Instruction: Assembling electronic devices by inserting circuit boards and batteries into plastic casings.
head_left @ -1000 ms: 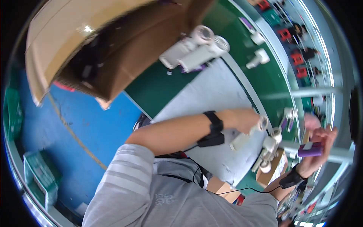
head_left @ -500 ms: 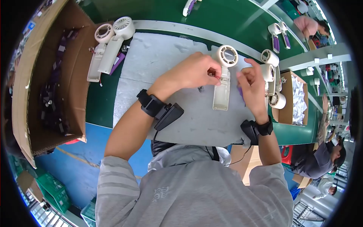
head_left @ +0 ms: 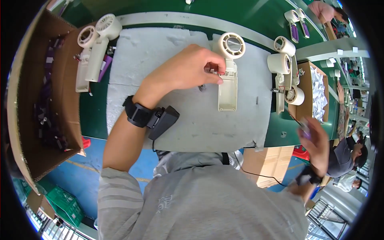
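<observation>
A cream handheld fan (head_left: pixel 227 94) lies on the white foam pad, its round head away from me and its hollow handle opened toward me. Over the handle's upper left edge, my left hand (head_left: pixel 196 68) is closed in a pinch, with a bit of red at the fingertips; what it grips is too small to make out. Off the pad at the right, my right hand (head_left: pixel 318 146) is smeared by motion but closed around a screwdriver (head_left: pixel 305 131) with a purple handle and a thin dark shaft.
The foam pad (head_left: pixel 160 120) lies on a green table. At left stand a deep cardboard box (head_left: pixel 66 76) of purple parts and two fans (head_left: pixel 96 60). More fans (head_left: pixel 280 64) and a carton of white pieces (head_left: pixel 306 102) sit at right. Co-workers are beyond.
My right hand has moved from beside the fan, right and toward me, off the pad with the screwdriver. The left hand keeps its pinch at the fan. The view has shifted slightly.
</observation>
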{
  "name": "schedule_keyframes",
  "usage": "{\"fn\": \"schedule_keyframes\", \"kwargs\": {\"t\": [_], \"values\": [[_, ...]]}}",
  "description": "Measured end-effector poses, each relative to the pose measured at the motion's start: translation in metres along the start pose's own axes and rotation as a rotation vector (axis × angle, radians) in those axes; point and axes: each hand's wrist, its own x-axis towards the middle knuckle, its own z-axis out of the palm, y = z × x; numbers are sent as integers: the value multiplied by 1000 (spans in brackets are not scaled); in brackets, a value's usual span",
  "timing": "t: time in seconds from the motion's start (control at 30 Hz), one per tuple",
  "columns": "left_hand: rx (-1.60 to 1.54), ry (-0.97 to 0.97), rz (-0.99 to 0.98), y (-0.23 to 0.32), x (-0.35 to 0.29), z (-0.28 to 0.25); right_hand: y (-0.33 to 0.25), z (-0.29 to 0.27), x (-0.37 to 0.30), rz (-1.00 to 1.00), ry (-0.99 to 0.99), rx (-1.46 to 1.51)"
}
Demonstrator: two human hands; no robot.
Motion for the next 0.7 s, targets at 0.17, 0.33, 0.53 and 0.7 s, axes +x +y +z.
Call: {"fn": "schedule_keyframes", "kwargs": {"t": [0.17,0.33,0.53,0.7], "values": [[51,-9,10,4,3,-1,-18,-80,-89,234,135,-41],[-29,5,-5,5,3,0,-13,-14,-17,-127,92,64],[-60,-43,-61,0,1,-6,-33,139,136,-573,144,-295],[0,-52,-47,4,1,-7,-19,165,161,-761,130,-182]]}}
